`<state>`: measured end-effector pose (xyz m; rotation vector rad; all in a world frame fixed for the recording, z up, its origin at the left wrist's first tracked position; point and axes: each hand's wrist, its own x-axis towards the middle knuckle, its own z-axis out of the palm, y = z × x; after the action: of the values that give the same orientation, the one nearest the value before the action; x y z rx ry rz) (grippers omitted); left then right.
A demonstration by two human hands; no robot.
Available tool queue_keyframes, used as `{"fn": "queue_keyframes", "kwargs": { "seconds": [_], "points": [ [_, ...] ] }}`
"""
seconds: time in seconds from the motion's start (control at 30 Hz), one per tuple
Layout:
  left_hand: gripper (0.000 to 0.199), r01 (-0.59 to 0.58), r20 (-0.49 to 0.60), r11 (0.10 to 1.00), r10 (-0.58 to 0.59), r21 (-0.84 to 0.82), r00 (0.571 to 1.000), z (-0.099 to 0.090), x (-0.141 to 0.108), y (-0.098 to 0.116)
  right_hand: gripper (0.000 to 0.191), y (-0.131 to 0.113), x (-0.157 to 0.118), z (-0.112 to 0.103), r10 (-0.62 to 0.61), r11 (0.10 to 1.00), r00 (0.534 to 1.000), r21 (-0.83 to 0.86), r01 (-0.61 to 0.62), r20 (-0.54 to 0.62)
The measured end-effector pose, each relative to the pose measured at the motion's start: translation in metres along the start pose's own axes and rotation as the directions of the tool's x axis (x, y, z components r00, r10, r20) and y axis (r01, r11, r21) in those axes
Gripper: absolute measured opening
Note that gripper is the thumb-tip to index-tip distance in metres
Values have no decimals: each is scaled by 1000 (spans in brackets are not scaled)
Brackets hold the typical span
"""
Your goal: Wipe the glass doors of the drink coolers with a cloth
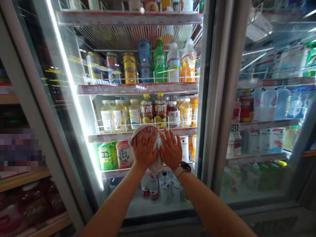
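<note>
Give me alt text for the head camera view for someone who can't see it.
A person's left hand presses a pale cloth against a drinks cooler's glass door, with the right hand spread beside it. Behind the glass, brightly lit shelves hold bottles and cans.

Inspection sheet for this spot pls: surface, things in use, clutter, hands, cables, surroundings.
Surface: upright glass door of a lit cooler
Things in use: pale cloth on the door, bunched
Clutter: bottles and cans shelved behind the glass
Hands: left hand flat over cloth; right hand open beside it, cloth contact unclear; watch on right wrist
Cables: nothing seen
Surroundings: second cooler right, stocked shelves left
</note>
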<state>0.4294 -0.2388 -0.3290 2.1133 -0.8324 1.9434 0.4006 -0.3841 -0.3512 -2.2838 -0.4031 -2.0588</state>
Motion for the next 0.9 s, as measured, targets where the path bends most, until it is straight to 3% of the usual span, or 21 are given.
{"fn": "queue_keyframes", "kwargs": {
  "seconds": [0.2,0.27,0.37,0.53,0.63,0.9],
  "points": [
    [58,-51,83,999,50,4,995,-2,-69,11,58,-1,0,-1,4,1000,1000,-3,-4,3],
    [59,-46,113,999,48,-24,992,-7,-81,13,59,-1,1,-1,-1,1000,1000,-2,1,-14],
    [60,-42,148,998,49,-53,988,-14,-69,9,61,-1,2,-1,-12,1000,1000,-7,12,-27],
    [59,31,103,999,-28,-24,994,-16,-13,-3,60,-1,1,0,-15,1000,1000,-15,15,-12],
    [60,34,75,999,-34,1,997,-11,-9,-3,59,-1,0,0,-18,1000,1000,-12,17,-15],
    [55,-45,130,999,47,-16,990,-5,-94,9,63,-1,0,-1,-6,1000,1000,-14,6,-1]
  ]
}}
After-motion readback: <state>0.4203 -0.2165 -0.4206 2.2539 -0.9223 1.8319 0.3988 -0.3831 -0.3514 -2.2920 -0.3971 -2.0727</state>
